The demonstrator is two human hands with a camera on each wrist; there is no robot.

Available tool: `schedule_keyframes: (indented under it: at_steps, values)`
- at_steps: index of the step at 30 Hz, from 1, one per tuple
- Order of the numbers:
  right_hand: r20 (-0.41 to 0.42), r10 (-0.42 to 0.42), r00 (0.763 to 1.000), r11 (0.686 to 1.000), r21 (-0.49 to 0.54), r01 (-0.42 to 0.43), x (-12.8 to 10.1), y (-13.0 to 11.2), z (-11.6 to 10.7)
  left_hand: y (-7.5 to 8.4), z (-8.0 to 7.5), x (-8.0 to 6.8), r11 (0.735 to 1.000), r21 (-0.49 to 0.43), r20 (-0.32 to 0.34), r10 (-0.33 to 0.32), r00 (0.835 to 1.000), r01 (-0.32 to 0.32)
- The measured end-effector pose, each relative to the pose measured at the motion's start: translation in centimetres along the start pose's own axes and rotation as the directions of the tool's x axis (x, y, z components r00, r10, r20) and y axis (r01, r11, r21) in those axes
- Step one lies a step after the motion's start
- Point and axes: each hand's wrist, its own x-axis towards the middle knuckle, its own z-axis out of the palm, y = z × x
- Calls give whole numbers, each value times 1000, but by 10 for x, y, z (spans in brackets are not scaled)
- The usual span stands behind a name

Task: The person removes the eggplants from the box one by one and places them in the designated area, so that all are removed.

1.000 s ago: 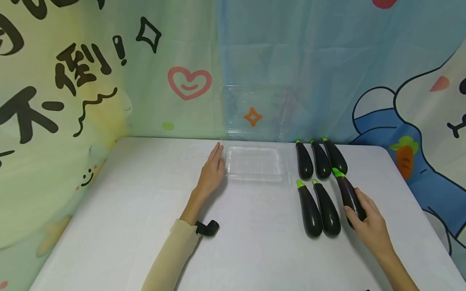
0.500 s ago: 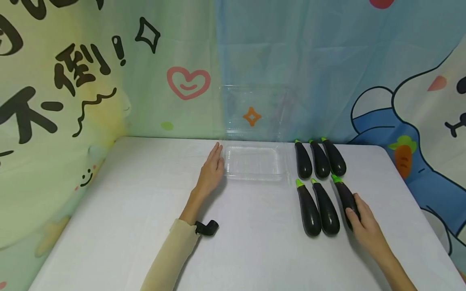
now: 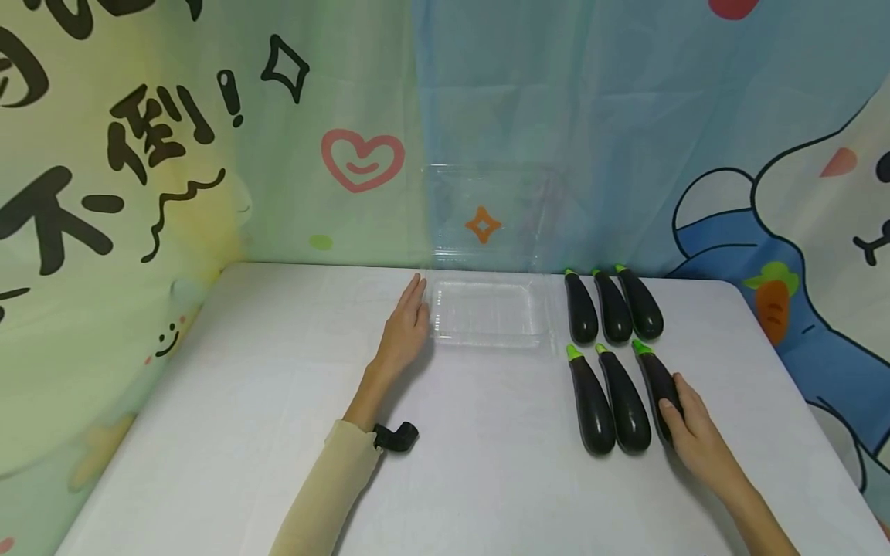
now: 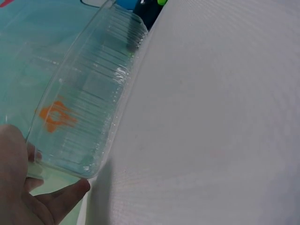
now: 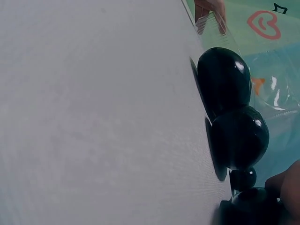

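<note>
Fingers [image 3: 417, 297] of the left hand [image 3: 405, 328] lie straight and together, flat on the white tabletop [image 3: 243, 401], their tips touching the left wall of the clear plastic box [image 3: 487, 309]. In the head view the box stands at the far edge with its lid [image 3: 487, 212] raised against the printed backdrop [image 3: 139, 154]. To its right lie three eggplants in a far row [image 3: 613, 306], green caps pointing away, and three more in a near row. The right hand [image 3: 695, 432] rests on the rightmost near eggplant [image 3: 657, 382], fingers curled over its blunt end; that one lies on the tabletop just beside the middle near eggplant [image 3: 624, 401] and the left near eggplant [image 3: 591, 401].

From the left wrist, a thumb and fingertips [image 4: 61, 199] touch the box's corner [image 4: 89, 122], which sits on the tabletop.

From the right wrist, two rounded eggplant ends [image 5: 232, 112] show side by side; a fingertip [image 5: 286, 187] rests on the dark eggplant [image 5: 253, 206] at the bottom corner.
</note>
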Motion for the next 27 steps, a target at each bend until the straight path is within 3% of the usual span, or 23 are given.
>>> schedule_keyframes:
  at_steps: [11, 27]
  values:
    - [46, -6, 999, 1000, -5, 7, 4, 1, -1, 0, -1, 0, 1000, 7, -3, 2, 1000, -2]
    - [31, -19, 999, 1000, -13, 19, 5, 2, -3, 2, -1, 0, 1000, -11, 5, 5, 1000, -5]
